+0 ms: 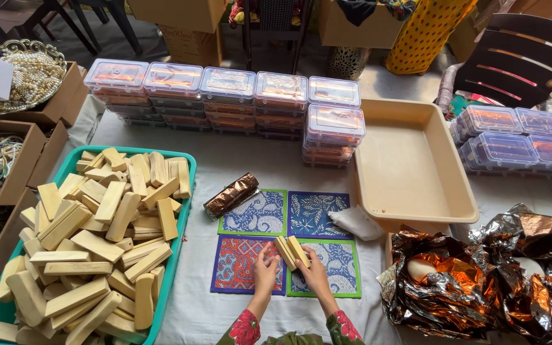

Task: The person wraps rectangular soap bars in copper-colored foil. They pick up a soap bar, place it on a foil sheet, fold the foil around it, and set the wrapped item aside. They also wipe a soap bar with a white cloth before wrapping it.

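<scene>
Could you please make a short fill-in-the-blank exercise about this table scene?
1. Both hands hold two pale wooden blocks above ____ patterned mats.
2. The loose wooden blocks fill a ____ tray on the left.
3. A roll wrapped in copper-coloured foil lies at the corner of the mat with the ____ border.

Missing words: four; green; green

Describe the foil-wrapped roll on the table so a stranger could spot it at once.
Start at the green tray heaped with pale wooden blocks. Just to its right lie four patterned mats in a square. The foil-wrapped roll lies slanted across the top-left mat's corner: a shiny copper-brown cylinder, unlike the bare blocks.
</scene>
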